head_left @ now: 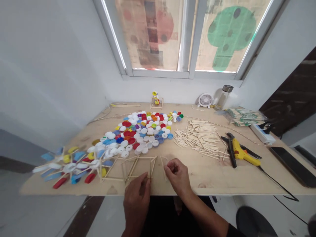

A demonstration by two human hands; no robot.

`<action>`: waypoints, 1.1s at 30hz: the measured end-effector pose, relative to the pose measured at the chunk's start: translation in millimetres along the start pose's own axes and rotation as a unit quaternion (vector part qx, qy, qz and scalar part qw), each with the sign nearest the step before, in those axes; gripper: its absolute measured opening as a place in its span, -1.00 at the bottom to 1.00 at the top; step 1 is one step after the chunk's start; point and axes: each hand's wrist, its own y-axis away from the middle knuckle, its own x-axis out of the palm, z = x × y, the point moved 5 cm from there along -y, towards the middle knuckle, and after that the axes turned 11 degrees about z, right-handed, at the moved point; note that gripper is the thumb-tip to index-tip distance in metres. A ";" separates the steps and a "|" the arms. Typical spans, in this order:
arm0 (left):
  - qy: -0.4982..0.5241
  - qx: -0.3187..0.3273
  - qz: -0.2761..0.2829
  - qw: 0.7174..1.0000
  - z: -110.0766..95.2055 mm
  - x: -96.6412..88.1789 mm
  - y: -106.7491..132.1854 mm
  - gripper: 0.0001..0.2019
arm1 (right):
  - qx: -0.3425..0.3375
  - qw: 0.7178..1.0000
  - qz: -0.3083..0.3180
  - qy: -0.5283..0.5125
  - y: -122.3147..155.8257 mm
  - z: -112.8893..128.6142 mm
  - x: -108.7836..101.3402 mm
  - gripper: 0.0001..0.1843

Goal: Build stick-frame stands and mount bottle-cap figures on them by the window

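Note:
My left hand (137, 197) is at the table's near edge, thumb and forefinger closed on the near corner of a wooden stick frame (153, 167). The frame is made of thin pale sticks joined at the corners. To its right, my right hand (178, 176) is in a pinch, its fingertips at a thin wooden stick (163, 166) that stands at a slant. The fingers partly hide their grip. Other stick frames (115, 179) are left of my left hand, beside bottle-cap pinwheels (70, 168) built on sticks.
Coloured bottle caps (138, 131) cover the middle; loose sticks (197, 135) are piled to their right. A yellow glue gun (243, 154), black pliers-like tool (231, 149), phone (293, 164) and power strip (263, 133) are at right. A small fan (205, 99) and bottle (224, 97) stand behind.

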 end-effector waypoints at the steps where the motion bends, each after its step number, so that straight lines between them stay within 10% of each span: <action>1: 0.004 0.001 -0.002 1.000 -0.4 -0.8 2.1 -0.77 | -0.001 1.000 0.001 0.007 -0.7 1.2 4.2 -0.81; 24: 0.020 -0.010 0.030 0.999 4.3 -2.7 11.5 -0.73 | -0.014 0.998 0.004 0.059 -4.6 2.4 33.7 -0.85; 33: 0.033 -0.051 0.009 0.998 -1.1 -16.7 20.5 -0.79 | -0.035 0.978 -0.086 0.185 11.7 -6.2 -52.3 -0.76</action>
